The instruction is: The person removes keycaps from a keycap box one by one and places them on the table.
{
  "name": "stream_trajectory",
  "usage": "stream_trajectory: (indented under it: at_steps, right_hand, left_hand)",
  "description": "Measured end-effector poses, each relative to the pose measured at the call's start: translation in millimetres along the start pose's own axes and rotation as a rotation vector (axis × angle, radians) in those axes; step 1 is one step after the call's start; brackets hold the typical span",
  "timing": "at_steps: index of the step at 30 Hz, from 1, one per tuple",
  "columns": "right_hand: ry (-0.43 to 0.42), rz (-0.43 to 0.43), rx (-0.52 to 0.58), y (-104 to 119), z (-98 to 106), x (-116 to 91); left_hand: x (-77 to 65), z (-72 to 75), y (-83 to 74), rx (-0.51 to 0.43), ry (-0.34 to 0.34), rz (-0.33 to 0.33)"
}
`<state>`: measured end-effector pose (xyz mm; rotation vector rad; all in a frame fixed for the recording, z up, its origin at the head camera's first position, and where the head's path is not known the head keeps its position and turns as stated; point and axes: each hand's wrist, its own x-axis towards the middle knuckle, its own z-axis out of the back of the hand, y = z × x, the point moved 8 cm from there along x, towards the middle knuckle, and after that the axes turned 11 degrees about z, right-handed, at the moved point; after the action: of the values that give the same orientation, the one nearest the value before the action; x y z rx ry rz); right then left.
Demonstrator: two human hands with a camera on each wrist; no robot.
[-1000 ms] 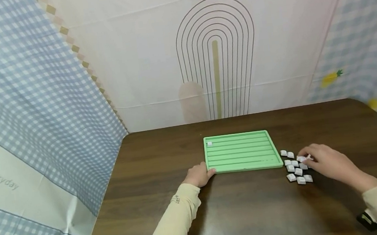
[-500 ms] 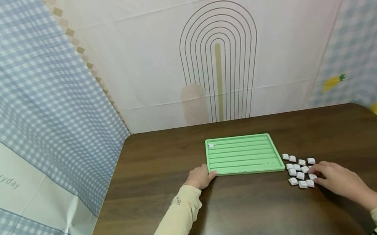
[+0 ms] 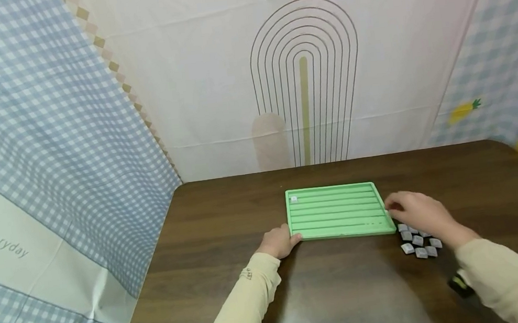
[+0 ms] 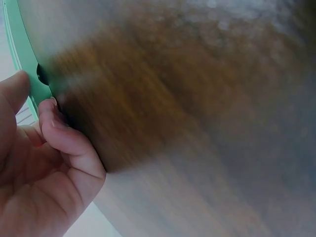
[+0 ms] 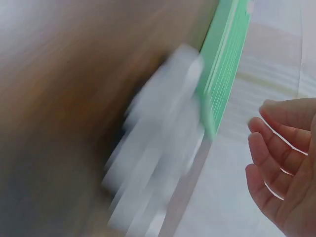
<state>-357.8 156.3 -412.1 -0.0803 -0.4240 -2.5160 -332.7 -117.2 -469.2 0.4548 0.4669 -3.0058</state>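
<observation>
A shallow green tray (image 3: 336, 215) with long ridged rows lies on the brown table. One white keycap (image 3: 293, 199) sits in its top row at the left end. My left hand (image 3: 279, 241) grips the tray's near left corner; the left wrist view shows the thumb and fingers (image 4: 64, 136) at the green edge. My right hand (image 3: 418, 211) hovers by the tray's right edge, above the loose white keycaps (image 3: 417, 240), and hides some of them. In the right wrist view its fingers (image 5: 269, 158) are loosely bent, with nothing visible between them. The keycaps (image 5: 158, 133) there are blurred.
The brown wooden table (image 3: 226, 207) reaches back to a white cloth (image 3: 204, 93) with printed arches. Blue checked cloth (image 3: 44, 100) hangs at the left, and more at the right. A small black and yellow item (image 3: 460, 285) shows by the right sleeve.
My right hand has left the right side of the keycaps and moved up and left to the tray's right edge. The left hand still holds the tray's corner.
</observation>
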Motion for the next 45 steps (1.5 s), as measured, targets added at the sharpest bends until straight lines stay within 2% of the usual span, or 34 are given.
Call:
stream_trajectory:
  at_steps: [8, 13, 17, 22, 27, 32, 35, 36, 40, 45]
  right_hand:
    - [0.008, 0.037, 0.102, 43.0, -44.0, 81.6]
    - [0.009, 0.002, 0.130, 62.7, -69.9, 116.1]
    - [-0.018, -0.014, 0.168, 76.4, -82.9, 134.8]
    - [-0.044, -0.012, 0.180, 90.6, -92.9, 145.4]
    - [-0.073, -0.023, 0.123, 98.8, -93.9, 152.9]
    - [-0.081, -0.025, 0.119, 100.1, -95.4, 157.8]
    - [-0.117, -0.011, 0.112, 99.6, -93.0, 156.5]
    - [-0.149, 0.011, 0.100, 100.3, -90.3, 155.5]
    - [-0.179, 0.053, 0.099, 101.5, -76.0, 150.7]
    - [-0.148, 0.087, 0.099, 94.3, -40.2, 141.3]
  left_hand:
    - [-3.9, -3.5, 2.2, -0.001, 0.025, 0.009]
    - [-3.2, -4.3, 1.6, 0.002, 0.029, 0.012]
    - [-2.1, -3.8, -0.8, 0.025, 0.029, 0.008]
    - [-0.7, -2.4, -4.2, 0.058, 0.024, 0.003]
    - [0.8, 1.1, -1.2, 0.070, 0.005, 0.011]
    - [0.8, 3.4, 1.7, 0.064, -0.003, 0.013]
    - [0.3, 3.1, 0.5, 0.060, 0.001, 0.012]
    - [0.0, 3.2, -0.3, 0.058, 0.001, 0.009]
    - [-1.1, 2.4, -1.1, 0.052, 0.006, 0.006]
    - [-2.7, 4.4, 1.0, 0.034, -0.001, 0.014]
